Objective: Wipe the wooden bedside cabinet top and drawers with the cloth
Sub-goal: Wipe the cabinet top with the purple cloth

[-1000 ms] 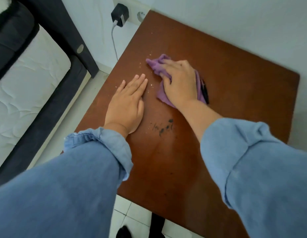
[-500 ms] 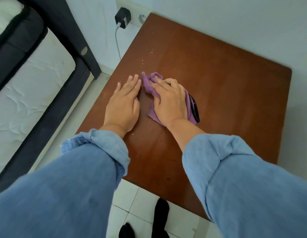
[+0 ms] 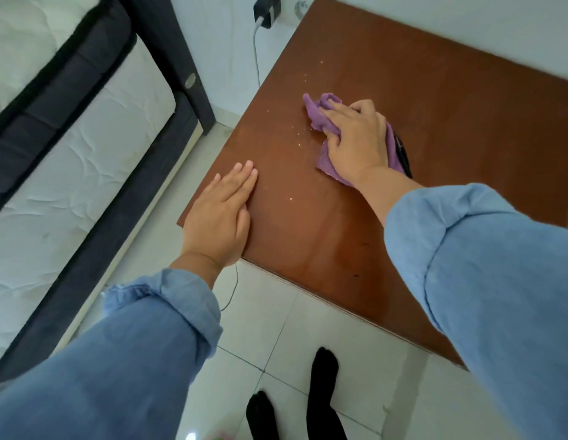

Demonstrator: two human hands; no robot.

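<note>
Right hand: my right hand [image 3: 355, 141] presses flat on the purple cloth [image 3: 320, 117], fingers curled over its bunched folds.
Left hand: my left hand [image 3: 219, 214] lies palm down, fingers together, holding nothing, at the cabinet top's [image 3: 451, 106] near left corner.
Cloth: mid-top, towards the left edge.
Done, I judge: the near part looks mostly clean.
Left: pale crumbs [image 3: 300, 134] beside the cloth, the far side, and the drawers, which are out of view.
</note>
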